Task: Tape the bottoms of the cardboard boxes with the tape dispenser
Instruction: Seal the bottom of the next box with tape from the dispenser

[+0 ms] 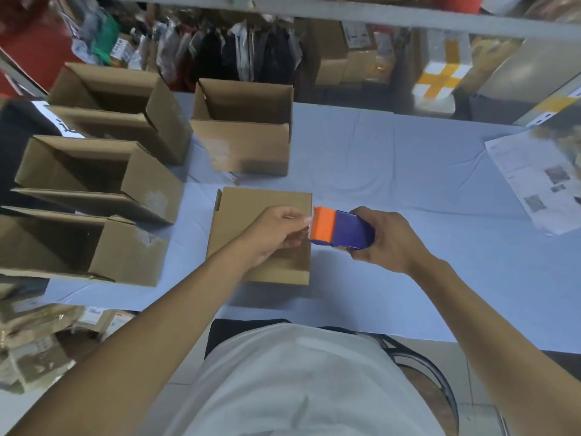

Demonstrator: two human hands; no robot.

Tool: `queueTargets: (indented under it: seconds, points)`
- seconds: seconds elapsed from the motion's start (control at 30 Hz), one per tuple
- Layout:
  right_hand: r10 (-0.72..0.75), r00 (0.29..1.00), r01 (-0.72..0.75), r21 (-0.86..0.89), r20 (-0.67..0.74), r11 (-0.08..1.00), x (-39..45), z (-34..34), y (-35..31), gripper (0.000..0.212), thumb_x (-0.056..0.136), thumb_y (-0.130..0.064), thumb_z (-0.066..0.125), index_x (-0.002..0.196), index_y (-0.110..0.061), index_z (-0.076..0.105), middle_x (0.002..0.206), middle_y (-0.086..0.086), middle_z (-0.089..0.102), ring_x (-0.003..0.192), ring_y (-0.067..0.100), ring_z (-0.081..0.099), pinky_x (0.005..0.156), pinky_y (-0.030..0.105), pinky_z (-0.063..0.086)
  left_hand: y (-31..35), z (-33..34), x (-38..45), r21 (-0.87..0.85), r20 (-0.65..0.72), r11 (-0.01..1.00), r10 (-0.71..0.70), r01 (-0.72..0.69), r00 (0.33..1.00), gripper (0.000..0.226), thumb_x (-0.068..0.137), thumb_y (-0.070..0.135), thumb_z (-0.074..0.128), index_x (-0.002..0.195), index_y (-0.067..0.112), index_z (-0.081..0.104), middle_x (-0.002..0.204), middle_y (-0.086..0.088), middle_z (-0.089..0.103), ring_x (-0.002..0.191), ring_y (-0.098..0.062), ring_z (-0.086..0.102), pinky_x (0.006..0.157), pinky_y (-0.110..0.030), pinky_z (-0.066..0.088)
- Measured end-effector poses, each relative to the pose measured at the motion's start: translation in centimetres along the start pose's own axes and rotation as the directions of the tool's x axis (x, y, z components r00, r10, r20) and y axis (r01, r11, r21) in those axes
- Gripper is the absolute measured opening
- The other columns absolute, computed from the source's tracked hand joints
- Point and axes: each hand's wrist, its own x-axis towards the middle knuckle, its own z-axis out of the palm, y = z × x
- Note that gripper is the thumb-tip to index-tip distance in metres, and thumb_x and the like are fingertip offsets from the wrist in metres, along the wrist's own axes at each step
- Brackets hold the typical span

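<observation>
- Head view: the fingers [295,229] of the left hand [273,234] are drawn together, pinching at the orange mouth of the tape dispenser [341,229]; whether a tape end sits between them I cannot tell, the spot is too blurred.
- The right hand [385,239] curls round the blue body of the dispenser, gripping it from the right side, orange end pointing left.
- Both hands hover over the right edge of a closed cardboard box [262,234], which lies near the person on the pale blue table [408,184], its flat face turned up.
- Just beyond it, farther off, stands an open box [242,127] with its flaps up.
- Along the left edge of the table three more open boxes are lined up: a far one [122,105], a middle one [97,174], a near one [85,247].
- At the far right of the table lies a printed paper sheet [537,180].
- Behind the table, shelves hold bagged clothes [220,48] and parcels.
</observation>
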Motion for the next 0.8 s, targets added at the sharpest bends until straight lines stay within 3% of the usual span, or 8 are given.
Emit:
queueTargets:
  seconds: [0.13, 0.33, 0.53, 0.67, 0.8]
  points:
    - [-0.024, 1.000, 0.024, 0.042, -0.004, 0.999, 0.4, 0.0, -0.3, 0.049, 0.066, -0.037, 0.083, 0.108, -0.031, 0.058, 0.086, -0.013, 0.066, 0.074, 0.010, 0.063, 0.063, 0.020, 0.049, 0.3, -0.4, 0.2, -0.139, 0.076, 0.988, -0.061, 0.071, 0.995, 0.023, 0.102, 0.010, 0.046, 0.099, 0.010, 0.069, 0.084, -0.004, 0.075, 0.079, -0.014, 0.072, 0.068, -0.026, 0.058]
    - [-0.023, 1.000, 0.023, 0.061, 0.000, 0.998, 0.5, -0.4, -0.5, 0.051, 0.067, -0.036, 0.084, 0.111, -0.031, 0.057, 0.088, -0.014, 0.067, 0.076, 0.010, 0.063, 0.065, 0.022, 0.051, 0.3, -0.6, 0.3, -0.133, 0.104, 0.986, -0.084, 0.098, 0.991, 0.017, 0.097, 0.005, 0.055, 0.101, 0.010, 0.070, 0.090, -0.003, 0.075, 0.085, -0.013, 0.072, 0.071, -0.024, 0.058]
    - [-0.009, 1.000, 0.007, 0.142, 0.014, 0.990, 0.2, -0.5, -0.5, 0.053, 0.067, -0.034, 0.086, 0.112, -0.029, 0.059, 0.091, -0.012, 0.067, 0.080, 0.012, 0.064, 0.067, 0.027, 0.054, 0.4, -0.6, 0.5, -0.200, 0.198, 0.963, -0.142, 0.182, 0.970, 0.029, 0.097, 0.001, 0.051, 0.123, 0.007, 0.063, 0.106, -0.014, 0.070, 0.100, -0.027, 0.068, 0.086, -0.036, 0.057]
    - [-0.011, 1.000, 0.006, 0.182, 0.027, 0.983, -0.2, -0.5, -0.5, 0.058, 0.064, -0.041, 0.082, 0.115, -0.027, 0.058, 0.096, -0.009, 0.069, 0.083, 0.017, 0.065, 0.071, 0.034, 0.057, 0.2, -0.2, 0.5, -0.190, 0.202, 0.965, -0.139, 0.178, 0.969, 0.024, 0.095, -0.001, 0.055, 0.109, 0.009, 0.070, 0.099, -0.010, 0.073, 0.093, -0.022, 0.071, 0.082, -0.030, 0.058]
    - [-0.021, 0.999, 0.011, 0.196, 0.047, 0.981, -0.5, -0.2, -0.4, 0.059, 0.066, -0.034, 0.086, 0.117, -0.026, 0.058, 0.100, -0.008, 0.069, 0.087, 0.019, 0.066, 0.073, 0.035, 0.058, 0.1, 0.6, 0.4, -0.119, 0.132, 0.977, -0.163, 0.179, 0.978, 0.023, 0.090, -0.006, 0.058, 0.097, 0.010, 0.072, 0.082, -0.003, 0.075, 0.077, -0.011, 0.071, 0.066, -0.021, 0.056]
